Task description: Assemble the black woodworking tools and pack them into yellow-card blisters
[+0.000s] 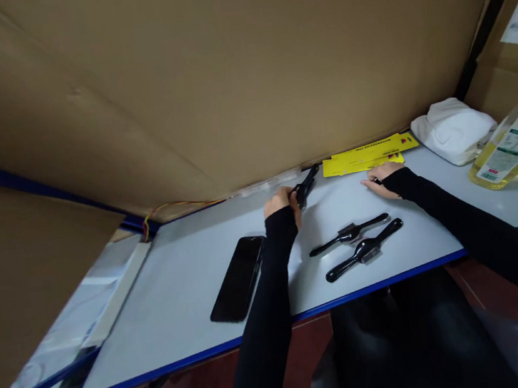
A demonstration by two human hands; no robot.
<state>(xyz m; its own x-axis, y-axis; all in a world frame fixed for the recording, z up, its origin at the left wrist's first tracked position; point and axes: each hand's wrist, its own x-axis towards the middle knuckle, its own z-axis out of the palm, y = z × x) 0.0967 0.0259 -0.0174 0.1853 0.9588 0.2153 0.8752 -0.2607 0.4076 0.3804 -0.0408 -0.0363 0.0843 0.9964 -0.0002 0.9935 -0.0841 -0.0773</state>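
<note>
My left hand [281,202] is closed around one end of a black spokeshave [306,187], its other handle pointing up and away toward the cardboard. Two more black spokeshaves lie side by side on the table between my arms: the farther spokeshave [349,232] and the nearer spokeshave [365,250], each with a metal blade at its middle. Just in front of the yellow printed cards [362,159] rests my right hand [384,178], low over the table with fingers curled. A small dark bit shows between its fingers, too small to name.
A black phone [238,278] lies left of my left forearm. At the right stand a bottle of yellow liquid [508,147] and a white cloth-like bundle [454,129]. Tall cardboard [245,82] walls the back. The table [169,306] has a blue front edge.
</note>
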